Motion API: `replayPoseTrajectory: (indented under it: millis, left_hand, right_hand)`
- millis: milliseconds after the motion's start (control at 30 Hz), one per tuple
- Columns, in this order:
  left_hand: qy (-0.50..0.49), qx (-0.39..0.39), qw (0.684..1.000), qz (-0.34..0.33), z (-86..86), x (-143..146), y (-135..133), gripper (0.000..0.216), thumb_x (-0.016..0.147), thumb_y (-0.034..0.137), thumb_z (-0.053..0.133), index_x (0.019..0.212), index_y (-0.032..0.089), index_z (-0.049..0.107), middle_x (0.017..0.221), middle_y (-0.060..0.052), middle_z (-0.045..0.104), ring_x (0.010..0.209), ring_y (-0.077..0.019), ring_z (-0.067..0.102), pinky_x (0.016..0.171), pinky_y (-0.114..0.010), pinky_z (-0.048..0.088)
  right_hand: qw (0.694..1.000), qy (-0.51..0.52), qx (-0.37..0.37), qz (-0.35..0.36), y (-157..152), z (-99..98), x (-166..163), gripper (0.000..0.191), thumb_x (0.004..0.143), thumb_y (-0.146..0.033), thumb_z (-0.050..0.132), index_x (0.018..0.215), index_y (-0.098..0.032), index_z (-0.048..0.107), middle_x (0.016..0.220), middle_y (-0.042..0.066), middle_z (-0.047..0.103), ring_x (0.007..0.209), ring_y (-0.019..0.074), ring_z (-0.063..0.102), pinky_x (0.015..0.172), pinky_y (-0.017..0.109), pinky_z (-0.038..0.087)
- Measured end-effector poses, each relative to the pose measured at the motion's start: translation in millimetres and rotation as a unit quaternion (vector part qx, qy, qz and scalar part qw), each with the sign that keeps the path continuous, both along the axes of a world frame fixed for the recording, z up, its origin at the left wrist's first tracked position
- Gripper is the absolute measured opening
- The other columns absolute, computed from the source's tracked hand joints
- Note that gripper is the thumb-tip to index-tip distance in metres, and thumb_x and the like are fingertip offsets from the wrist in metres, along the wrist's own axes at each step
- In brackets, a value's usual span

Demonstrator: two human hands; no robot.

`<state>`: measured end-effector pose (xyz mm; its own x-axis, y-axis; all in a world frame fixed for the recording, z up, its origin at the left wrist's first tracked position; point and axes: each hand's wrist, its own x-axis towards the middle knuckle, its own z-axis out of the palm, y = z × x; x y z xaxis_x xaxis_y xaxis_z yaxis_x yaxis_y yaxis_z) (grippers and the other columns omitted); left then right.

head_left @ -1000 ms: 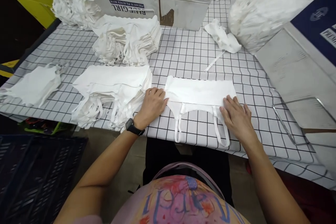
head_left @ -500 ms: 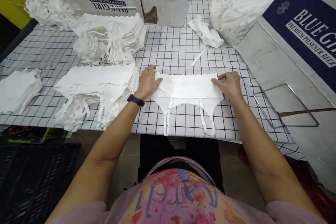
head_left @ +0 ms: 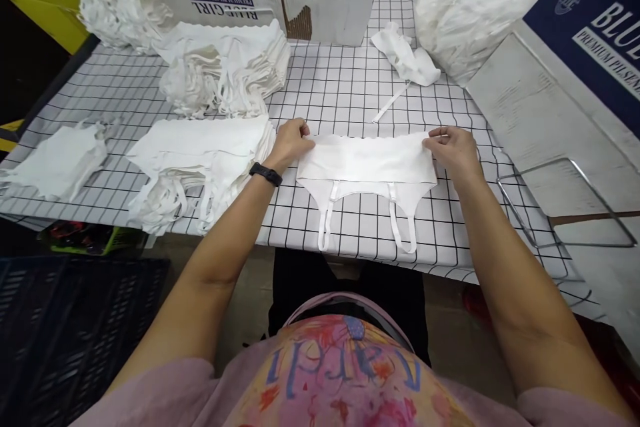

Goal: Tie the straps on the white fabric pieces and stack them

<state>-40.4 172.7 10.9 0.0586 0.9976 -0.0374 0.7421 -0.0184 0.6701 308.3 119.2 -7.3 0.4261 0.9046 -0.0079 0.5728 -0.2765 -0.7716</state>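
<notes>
A white strappy bra top point(head_left: 369, 157) is spread flat on the checked cloth in front of me, its straps pointing toward my body. My left hand point(head_left: 293, 141) pinches its far left corner between thumb and fingers. The far right corner is gripped by my right hand point(head_left: 454, 149) in the same way. Just left of my left hand lies a neat stack of similar white tops point(head_left: 200, 140), straps hanging toward the table's near edge. Behind that sits another, thicker stack point(head_left: 225, 47).
A cardboard box point(head_left: 330, 10) stands at the back. On the right are a leaning carton point(head_left: 530, 100), a metal wire frame point(head_left: 567, 161) and a plastic bag of white pieces point(head_left: 480, 0). A loose white garment point(head_left: 405, 57) lies before the bag; more white pieces point(head_left: 63, 160) lie far left.
The view has shifted a little to the left. My hands still grip the far corners, and the top's right side is pulled out slightly; my right fingers have moved up to its edge.
</notes>
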Motion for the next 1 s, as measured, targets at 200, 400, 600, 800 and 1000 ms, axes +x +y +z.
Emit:
replayPoseTrajectory:
  millis: [200, 400, 600, 800, 1000]
  left_hand:
    - [-0.056, -0.012, 0.998, 0.003, 2.7, -7, -1, 0.032, 0.054, 0.001, 0.061, 0.080, 0.020, 0.061, 0.065, 0.003, 0.052, 0.068, -0.0162, 0.051, 0.066, -0.032, 0.042]
    - [-0.099, 0.084, 0.991, 0.020, 28.3, -9, 1, 0.023, 0.062, 0.002, 0.060, 0.079, 0.017, 0.065, 0.063, 0.002, 0.056, 0.067, -0.0145, 0.054, 0.066, -0.031, 0.046]
    - [-0.096, 0.304, 0.947, -0.040, 108.3, -13, -24, 0.013, 0.085, 0.007, 0.061, 0.094, 0.011, 0.069, 0.090, 0.000, 0.071, 0.085, -0.0083, 0.063, 0.082, -0.026, 0.051]
    - [-0.019, 0.401, 0.912, -0.084, 67.4, -47, -111, 0.020, 0.086, 0.010, 0.066, 0.098, 0.023, 0.076, 0.097, 0.002, 0.078, 0.095, -0.0155, 0.071, 0.089, -0.035, 0.058]
    - [0.026, 0.367, 0.919, -0.143, -31.0, -74, -210, 0.023, 0.087, 0.005, 0.066, 0.100, 0.024, 0.074, 0.100, -0.002, 0.081, 0.096, -0.0213, 0.073, 0.089, -0.041, 0.057]
  right_hand:
    - [0.994, 0.094, -0.038, -0.030, 5, 16.7, -11, 0.021, 0.061, -0.010, 0.083, 0.079, -0.014, 0.073, 0.072, 0.002, 0.067, 0.068, 0.0153, 0.060, 0.071, 0.034, 0.048]
    - [0.987, 0.140, 0.082, -0.021, -6, 64.9, -16, 0.012, 0.074, -0.005, 0.077, 0.071, -0.015, 0.071, 0.066, 0.001, 0.061, 0.060, 0.0090, 0.049, 0.068, 0.033, 0.043]
    - [0.933, 0.058, 0.352, 0.043, -45, 120.0, -8, 0.013, 0.080, -0.007, 0.077, 0.092, -0.013, 0.079, 0.087, 0.008, 0.074, 0.079, 0.0142, 0.067, 0.081, 0.034, 0.052]
    - [0.937, -0.011, 0.306, 0.166, -138, 76.0, -1, 0.028, 0.086, -0.014, 0.078, 0.108, -0.032, 0.081, 0.106, 0.003, 0.078, 0.103, 0.0215, 0.073, 0.097, 0.048, 0.058]
    - [0.948, -0.067, 0.207, 0.235, -229, -8.5, -8, 0.022, 0.088, -0.016, 0.075, 0.102, -0.031, 0.082, 0.109, 0.004, 0.079, 0.105, 0.0252, 0.070, 0.097, 0.050, 0.054]
